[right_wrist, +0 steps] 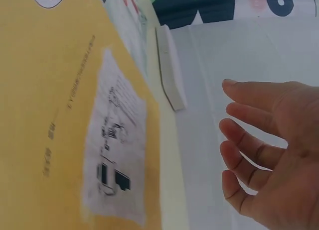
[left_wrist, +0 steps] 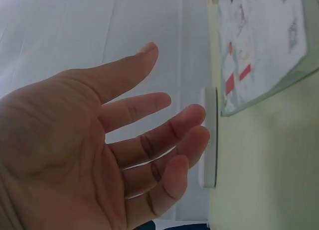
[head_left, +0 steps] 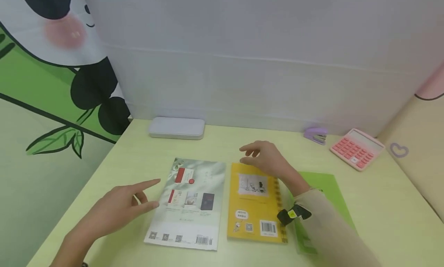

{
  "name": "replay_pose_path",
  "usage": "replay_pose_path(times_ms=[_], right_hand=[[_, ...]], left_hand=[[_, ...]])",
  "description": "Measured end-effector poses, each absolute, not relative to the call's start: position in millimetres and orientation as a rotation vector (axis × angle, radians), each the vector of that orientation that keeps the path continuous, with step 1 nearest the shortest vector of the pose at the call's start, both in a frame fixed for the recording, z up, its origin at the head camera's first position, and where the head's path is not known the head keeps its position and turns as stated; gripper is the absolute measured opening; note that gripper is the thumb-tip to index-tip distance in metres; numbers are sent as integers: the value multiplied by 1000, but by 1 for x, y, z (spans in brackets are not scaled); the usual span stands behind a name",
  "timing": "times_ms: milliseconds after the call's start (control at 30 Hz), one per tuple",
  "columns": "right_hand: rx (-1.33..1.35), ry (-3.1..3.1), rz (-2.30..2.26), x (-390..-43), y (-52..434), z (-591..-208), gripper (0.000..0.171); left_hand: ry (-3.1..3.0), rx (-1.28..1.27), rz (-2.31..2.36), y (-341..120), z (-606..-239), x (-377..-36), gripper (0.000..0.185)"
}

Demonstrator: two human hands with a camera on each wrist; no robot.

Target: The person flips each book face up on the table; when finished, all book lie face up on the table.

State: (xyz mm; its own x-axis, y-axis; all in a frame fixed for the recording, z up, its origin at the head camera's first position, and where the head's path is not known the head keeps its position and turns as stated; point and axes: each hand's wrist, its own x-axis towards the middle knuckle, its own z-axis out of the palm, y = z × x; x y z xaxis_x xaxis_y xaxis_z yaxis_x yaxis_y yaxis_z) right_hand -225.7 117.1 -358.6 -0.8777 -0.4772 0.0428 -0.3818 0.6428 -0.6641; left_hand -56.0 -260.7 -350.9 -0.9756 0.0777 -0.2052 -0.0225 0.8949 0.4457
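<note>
A pale green and white book [head_left: 189, 205] lies face down on the table, and a yellow spiral notebook [head_left: 254, 203] lies right of it. My left hand [head_left: 125, 207] hovers open just left of the book, fingers spread and holding nothing; the left wrist view shows its open hand [left_wrist: 124, 140] with the book [left_wrist: 259, 51] beyond. My right hand [head_left: 265, 157] hangs open over the notebook's far edge, fingers relaxed and empty. In the right wrist view the right hand [right_wrist: 259, 155] floats above the yellow notebook [right_wrist: 60, 115].
A green folder [head_left: 324, 190] lies under my right forearm. A grey case [head_left: 177, 128] sits at the back of the yellow-green table [head_left: 381, 205], with a purple stapler [head_left: 315, 135] and pink calculator [head_left: 357, 148] at the back right. A white wall rises behind.
</note>
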Motion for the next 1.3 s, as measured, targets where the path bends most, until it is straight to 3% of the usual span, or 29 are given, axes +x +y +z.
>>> replay_pose_path(times_ms=[400,1300], right_hand=[[-584,2569,-1082,-245,78,-402,34],[-538,2521,-1033,-245,64,-413,38]], left_hand=[[2716,20,849,-266,-385,-33,72],[2595,-110,883,-252,-395,-30,85]])
